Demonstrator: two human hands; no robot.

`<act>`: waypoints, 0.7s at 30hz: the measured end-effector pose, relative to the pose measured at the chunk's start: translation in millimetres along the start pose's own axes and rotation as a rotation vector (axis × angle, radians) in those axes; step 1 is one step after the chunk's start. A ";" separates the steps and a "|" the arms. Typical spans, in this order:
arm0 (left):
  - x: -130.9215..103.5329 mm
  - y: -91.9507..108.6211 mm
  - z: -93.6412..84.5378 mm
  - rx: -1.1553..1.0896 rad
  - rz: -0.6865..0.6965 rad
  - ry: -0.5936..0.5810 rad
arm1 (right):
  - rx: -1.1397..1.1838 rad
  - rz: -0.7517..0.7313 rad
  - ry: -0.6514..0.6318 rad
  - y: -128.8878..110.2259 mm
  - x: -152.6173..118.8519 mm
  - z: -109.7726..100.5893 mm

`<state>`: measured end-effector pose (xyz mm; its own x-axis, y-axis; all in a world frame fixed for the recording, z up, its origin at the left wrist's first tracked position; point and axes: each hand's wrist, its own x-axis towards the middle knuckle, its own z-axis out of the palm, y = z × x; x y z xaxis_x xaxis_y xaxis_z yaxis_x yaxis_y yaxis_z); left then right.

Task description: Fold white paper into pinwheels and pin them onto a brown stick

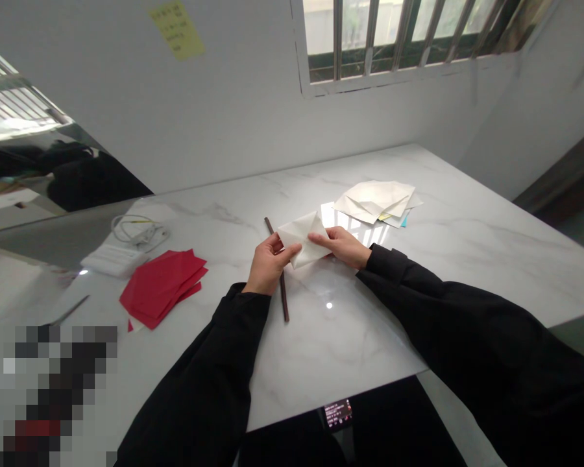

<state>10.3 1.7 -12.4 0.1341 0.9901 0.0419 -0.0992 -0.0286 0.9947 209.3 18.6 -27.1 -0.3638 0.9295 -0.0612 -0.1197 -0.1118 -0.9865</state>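
Note:
A small folded white paper (304, 228), with creases meeting near its middle like an envelope, is held up over the table between both hands. My left hand (268, 264) pinches its lower left edge, thumb on top and fingers behind. At the right side, my right hand (343, 246) grips it with the thumb lying across the front; a bit of red shows beneath that hand. A thin dark brown stick (285, 298) lies on the table, passing behind the left hand. The fingertips behind the paper are hidden.
Red paper sheets (161, 285) lie in a pile to the left, near a white box (114, 259) and a coiled cable (139, 230). Cream paper sheets (377, 200) are stacked at the back right. A yellow note (176, 29) hangs on the wall; a mirror-like panel stands left.

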 end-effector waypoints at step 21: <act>0.7 -3.0 1.2 0.012 0.013 0.044 | -0.080 -0.002 -0.060 0.3 2.5 0.0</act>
<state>11.9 2.3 -15.3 0.0889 0.9948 0.0506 -0.0883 -0.0428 0.9952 208.3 20.9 -27.6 -0.4188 0.9066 -0.0522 -0.0468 -0.0790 -0.9958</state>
